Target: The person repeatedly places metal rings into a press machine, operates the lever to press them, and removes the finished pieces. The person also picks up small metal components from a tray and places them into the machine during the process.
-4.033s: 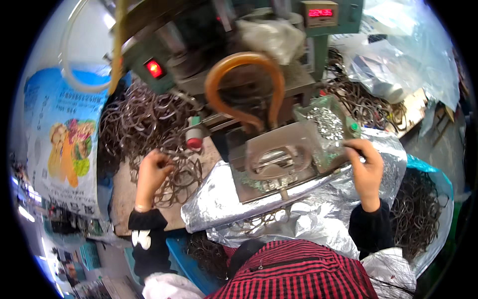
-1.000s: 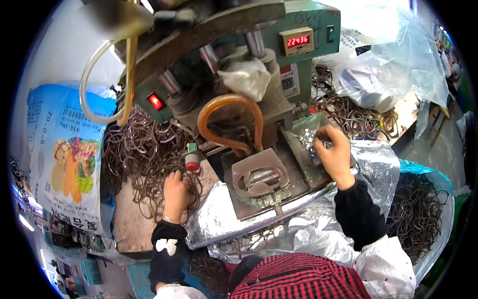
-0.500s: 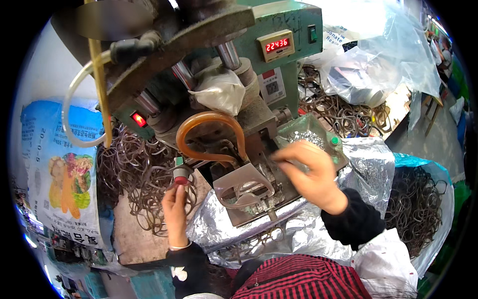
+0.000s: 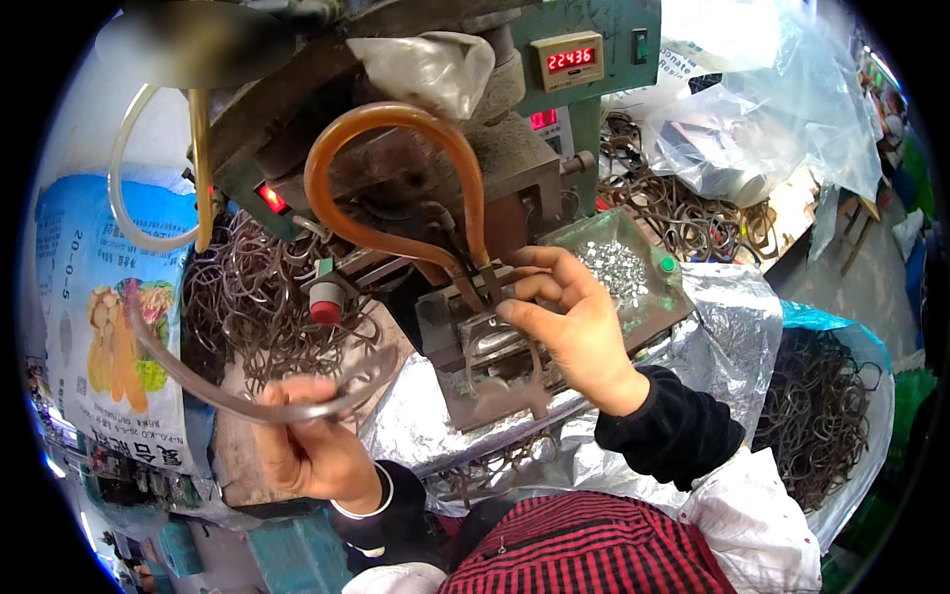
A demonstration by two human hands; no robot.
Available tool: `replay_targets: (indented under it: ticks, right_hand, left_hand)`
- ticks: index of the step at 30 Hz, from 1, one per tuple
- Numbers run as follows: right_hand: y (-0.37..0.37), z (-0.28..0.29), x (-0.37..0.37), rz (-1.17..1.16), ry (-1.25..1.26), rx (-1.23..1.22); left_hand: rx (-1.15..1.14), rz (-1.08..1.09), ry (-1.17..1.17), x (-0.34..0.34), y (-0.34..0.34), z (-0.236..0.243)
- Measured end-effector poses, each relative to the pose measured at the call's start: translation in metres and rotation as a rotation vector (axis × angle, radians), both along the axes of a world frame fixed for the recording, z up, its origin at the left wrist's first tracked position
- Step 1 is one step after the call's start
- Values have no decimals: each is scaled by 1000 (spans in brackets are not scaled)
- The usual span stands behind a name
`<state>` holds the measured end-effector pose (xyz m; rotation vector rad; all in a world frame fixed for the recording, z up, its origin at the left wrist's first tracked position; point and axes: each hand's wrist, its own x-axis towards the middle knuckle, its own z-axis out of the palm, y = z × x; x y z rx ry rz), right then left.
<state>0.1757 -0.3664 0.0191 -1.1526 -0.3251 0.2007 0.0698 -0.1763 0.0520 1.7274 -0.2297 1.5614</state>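
Observation:
My left hand (image 4: 315, 457) is closed around a curved, translucent brown plastic strip (image 4: 223, 398), off the machine's left front. The strip's ends are smeared by motion. Over the small metal mould plate (image 4: 495, 337) of the press, my right hand (image 4: 574, 332) has thumb and fingers pinched together beside the thick amber hose (image 4: 391, 114). What those fingertips grip, if anything, cannot be made out. A red push button (image 4: 325, 312) sits between the left hand and the press (image 4: 416, 183).
A tray of small shiny metal pieces (image 4: 643, 327) adjoins the plate's right side. Heaps of brown strips (image 4: 242, 307) lie left and behind; a blue-edged bag (image 4: 876, 342) holds more. Silver foil sheeting (image 4: 584, 450) covers the front. A printed blue-white sack (image 4: 69, 327) stands far left.
My left hand has left the red button, moved down-left and now carries the strip. My right hand has moved left onto the plate. The view has shifted slightly.

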Motion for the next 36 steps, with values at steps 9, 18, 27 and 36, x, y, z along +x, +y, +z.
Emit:
replay_targets:
  ticks: [9, 18, 27, 36]
  right_hand:
    - [-27, 5, -10, 172, -49, -35]
    - [-5, -14, -2, 13, -432, -227]
    - [-40, -12, 27, -244, -728, -666]
    - [-89, -82, 57, -716, -759, -1110]
  left_hand:
    - [512, 16, 190, 14, -16, -22]
    - [14, 471, 68, 41, -20, 7]
    - [554, 52, 285, 10, -30, -22]
    - [672, -142, 210, 33, -28, -43]
